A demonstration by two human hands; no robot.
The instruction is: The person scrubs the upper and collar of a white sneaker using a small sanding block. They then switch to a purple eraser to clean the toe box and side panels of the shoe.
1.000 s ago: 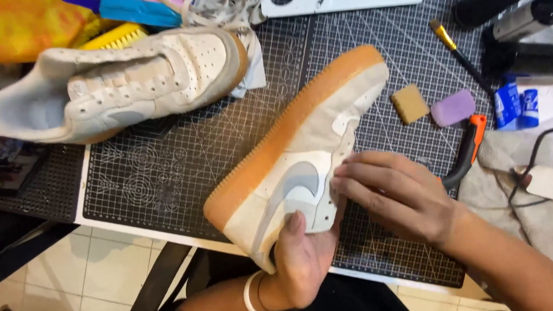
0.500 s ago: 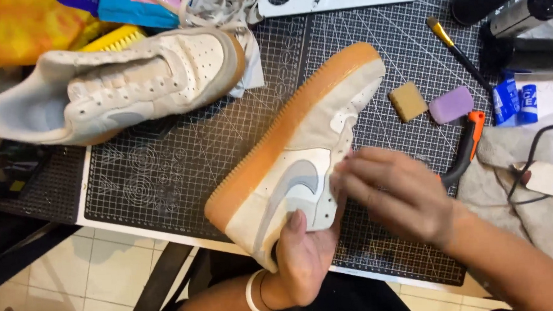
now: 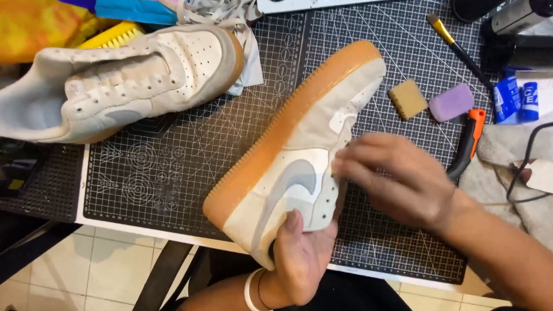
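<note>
A white sneaker (image 3: 292, 152) with a gum-coloured sole lies on its side over the black cutting mat (image 3: 183, 159), toe pointing away. My left hand (image 3: 303, 257) grips its heel from below, thumb on the side panel. My right hand (image 3: 399, 178) presses its fingertips against the shoe's upper near the lace area; whether it holds anything small I cannot tell. The matching sneaker (image 3: 108, 82) rests upright at the mat's far left.
A tan eraser block (image 3: 409, 99), a purple eraser (image 3: 451, 102) and an orange-handled cutter (image 3: 468, 142) lie right of the shoe. A thin brush (image 3: 458, 48), dark bottles (image 3: 519, 20), a grey cloth (image 3: 526, 182) with a cable, a yellow brush (image 3: 113, 35).
My right hand has shifted slightly on the shoe's upper, blurred with motion. The shoe and my left hand have stayed in about the same place.
</note>
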